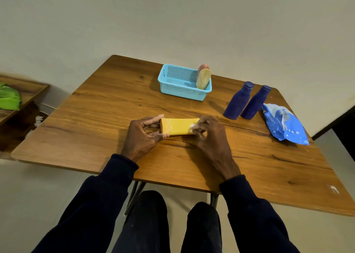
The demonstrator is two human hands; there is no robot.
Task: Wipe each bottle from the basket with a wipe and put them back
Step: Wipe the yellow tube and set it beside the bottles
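Head view shows the left hand (141,137) pinching the yellow bottle (177,126) while the right hand (208,135), at three o'clock, clasps a wipe (192,126); sideways rubbing could slip it free.

Taking the light-blue basket (183,83) as the landmark: one basket stood on the single wooden table (107,106). Two bottles stood inside its right end, one cream-yellow (203,79), one pinkish (203,67) behind it. Two dark blue bottles (238,101) (255,103) stood to its right. One yellow bottle (177,126) lay nearer than the basket. One blue wipes packet (284,124) lay far right.
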